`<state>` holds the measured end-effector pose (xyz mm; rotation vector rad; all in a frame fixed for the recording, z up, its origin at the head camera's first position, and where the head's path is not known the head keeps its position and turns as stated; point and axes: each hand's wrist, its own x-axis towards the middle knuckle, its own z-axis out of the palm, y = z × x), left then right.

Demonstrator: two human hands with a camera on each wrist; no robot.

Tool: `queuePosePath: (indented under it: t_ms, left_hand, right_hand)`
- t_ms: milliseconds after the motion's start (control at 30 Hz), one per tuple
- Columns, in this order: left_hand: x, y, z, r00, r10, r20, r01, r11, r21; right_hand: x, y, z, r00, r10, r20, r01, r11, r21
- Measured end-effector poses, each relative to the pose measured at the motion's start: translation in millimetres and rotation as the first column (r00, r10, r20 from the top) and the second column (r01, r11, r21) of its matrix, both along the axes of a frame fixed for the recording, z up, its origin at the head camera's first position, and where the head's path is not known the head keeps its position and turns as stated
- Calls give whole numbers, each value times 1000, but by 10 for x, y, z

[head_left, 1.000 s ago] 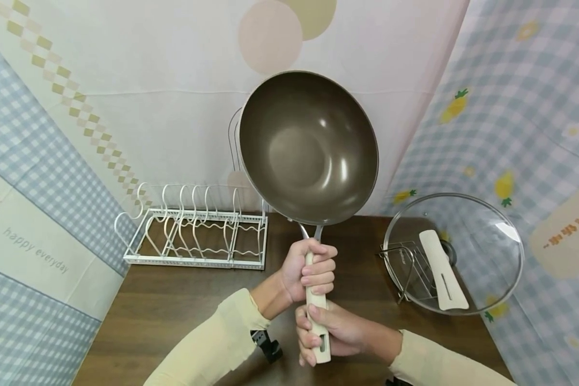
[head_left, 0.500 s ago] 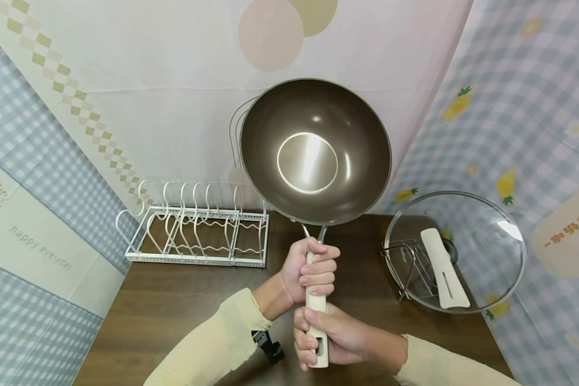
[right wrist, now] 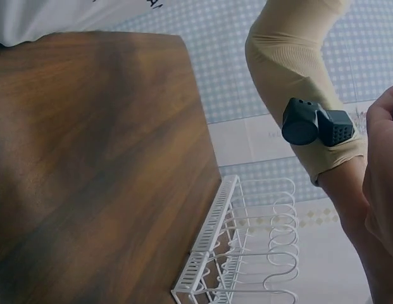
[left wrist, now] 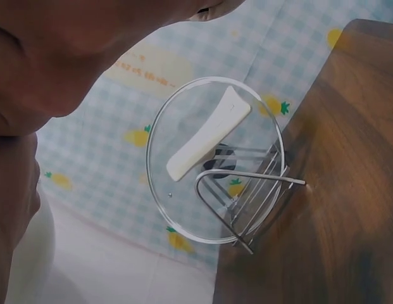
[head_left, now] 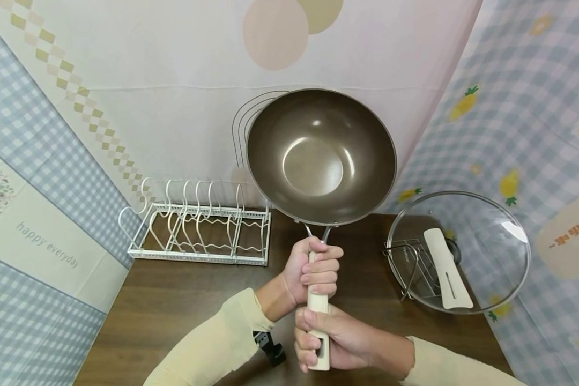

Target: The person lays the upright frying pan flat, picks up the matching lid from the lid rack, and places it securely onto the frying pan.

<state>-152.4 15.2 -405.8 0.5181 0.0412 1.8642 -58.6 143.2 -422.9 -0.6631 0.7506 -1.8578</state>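
Note:
A deep wok (head_left: 318,155) with a brown inside is held up in the head view, its bowl facing me and its cream handle (head_left: 318,303) pointing down. My left hand (head_left: 313,271) grips the upper part of that handle, just under the metal fork. Lower down, my right hand (head_left: 333,338) wraps round the handle's end, with the thumb lying across it. In the left wrist view the left hand (left wrist: 63,69) looms dark and close. Only an edge of the right hand (right wrist: 386,183) shows in the right wrist view, and the wok is mostly hidden there.
On the left of the wooden table (head_left: 173,305) stands a white wire rack (head_left: 198,260) with several dividers. To the right, a glass lid (head_left: 506,289) with a cream handle (head_left: 447,268) leans in a small metal stand (head_left: 405,292). Patterned cloth (head_left: 173,134) covers the walls.
The wok's bowl has come slightly down and right, and it has tilted so that its inside shows at a different angle. Both hands keep their grip on the handle.

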Motion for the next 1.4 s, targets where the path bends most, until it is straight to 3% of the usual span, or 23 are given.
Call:
queuePosePath:
  t_ms: [533,1400]
  left_hand:
    - [85,-9,-54,997,-3,83,-1,998,56]
    - [100,-63,-114,989,-26,149,14,997,79]
  right_hand:
    - [74,-15,44,999,-17,47,17,1000,1]
    - [81,-63,56,995,-20,100,16,999,36]
